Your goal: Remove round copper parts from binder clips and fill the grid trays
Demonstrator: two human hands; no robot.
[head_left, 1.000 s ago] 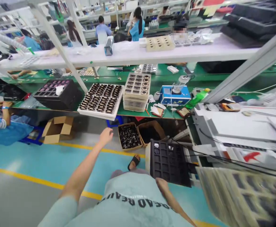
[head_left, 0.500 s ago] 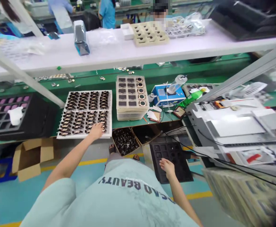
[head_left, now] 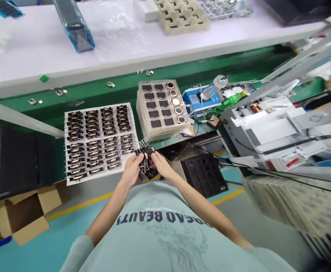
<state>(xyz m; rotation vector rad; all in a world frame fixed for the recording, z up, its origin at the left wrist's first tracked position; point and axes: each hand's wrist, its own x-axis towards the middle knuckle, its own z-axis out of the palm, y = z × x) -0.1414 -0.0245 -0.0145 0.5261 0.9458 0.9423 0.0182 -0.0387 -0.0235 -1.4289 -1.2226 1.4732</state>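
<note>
Both hands meet in front of my body over the bench's front edge. My left hand (head_left: 131,168) is closed on black binder clips (head_left: 145,154) with silver wire handles. From the other side, my right hand (head_left: 162,164) grips the same cluster; a small pale piece shows between the clips. Just left lies a white tray (head_left: 96,173) with rows of black clips clamped on small parts, and bare spots at its lower right corner. Below the hands, a box of loose black clips (head_left: 151,173) is mostly hidden.
A stack of clear trays (head_left: 151,132) with dark squares and round rings stands behind my hands. To its right sits a blue device (head_left: 201,100). A black tray (head_left: 205,175) is lower right, an open carton (head_left: 26,217) lower left. A white shelf (head_left: 120,56) spans above.
My left hand has left the tray and moved right, now with binder clips. My right hand has come up and left to meet it. The camera view has shifted closer to the bench.
</note>
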